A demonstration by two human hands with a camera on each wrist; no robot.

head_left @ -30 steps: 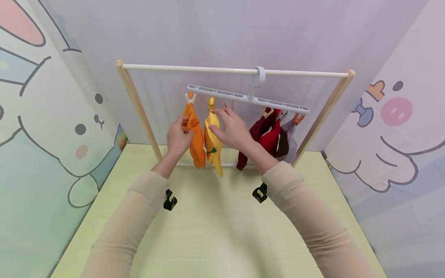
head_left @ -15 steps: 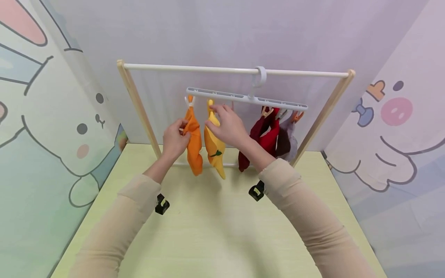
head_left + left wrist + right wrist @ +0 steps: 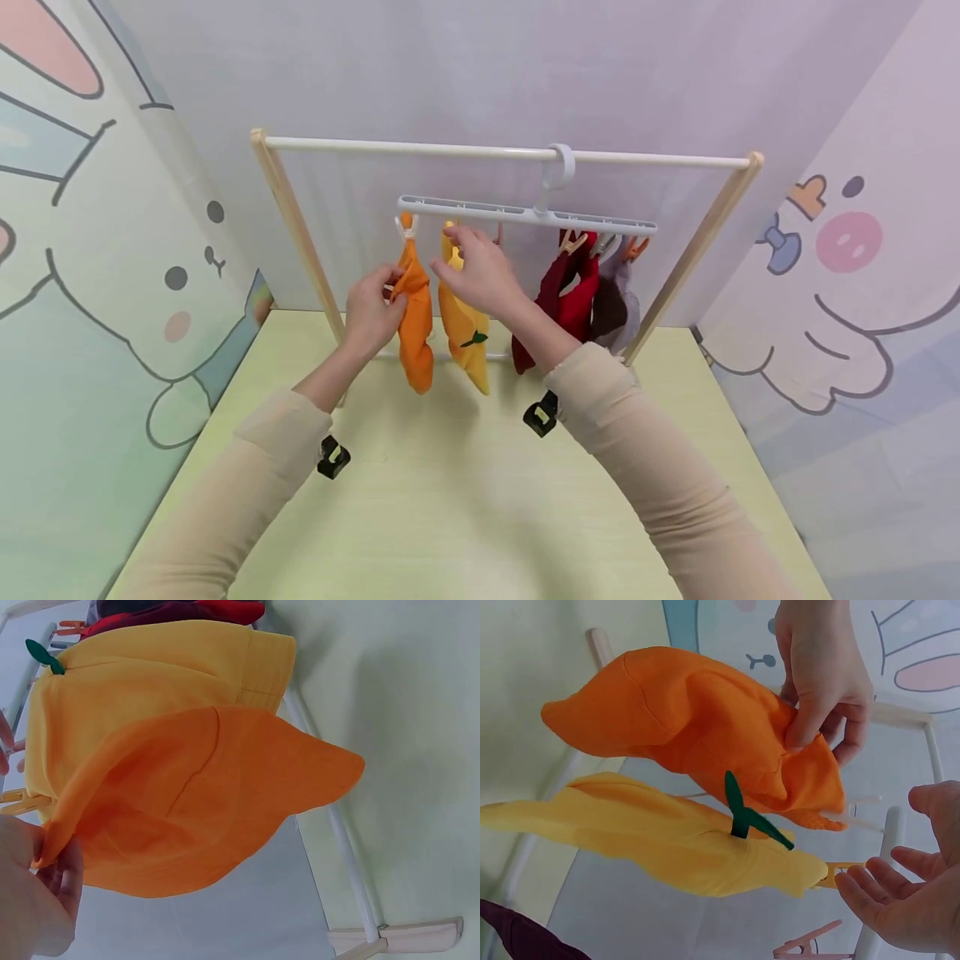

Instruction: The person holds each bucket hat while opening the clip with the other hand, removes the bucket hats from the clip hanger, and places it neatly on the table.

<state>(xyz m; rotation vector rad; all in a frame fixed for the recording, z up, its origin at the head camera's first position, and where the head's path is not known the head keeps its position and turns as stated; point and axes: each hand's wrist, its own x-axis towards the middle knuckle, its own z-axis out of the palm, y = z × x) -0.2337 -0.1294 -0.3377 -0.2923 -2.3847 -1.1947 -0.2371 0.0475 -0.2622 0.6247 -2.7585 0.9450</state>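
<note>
An orange cloth hat (image 3: 416, 333) hangs from a white clip at the left end of a pale hanger bar (image 3: 517, 214). My left hand (image 3: 372, 312) pinches its edge between thumb and fingers, as the left wrist view also shows. Beside it hangs a yellow hat (image 3: 462, 321) with a green leaf (image 3: 736, 808) on top, held by a yellow clip (image 3: 834, 874). My right hand (image 3: 919, 889) has its fingers loosely extended, fingertips right by that clip, and holds nothing. In the head view, this hand partly covers the yellow hat's top.
The hanger hooks over a white rail (image 3: 420, 148) on a wooden-ended rack. Dark red and red hats (image 3: 576, 304) and a grey-and-brown one (image 3: 618, 308) hang on its right half. A pink clip (image 3: 810, 945) hangs mid-bar. Cartoon-printed walls flank the pale tabletop (image 3: 420, 517).
Both hands have shifted slightly left. The orange hat and the hanger's left end have come down and a little toward me; the yellow hat has turned.
</note>
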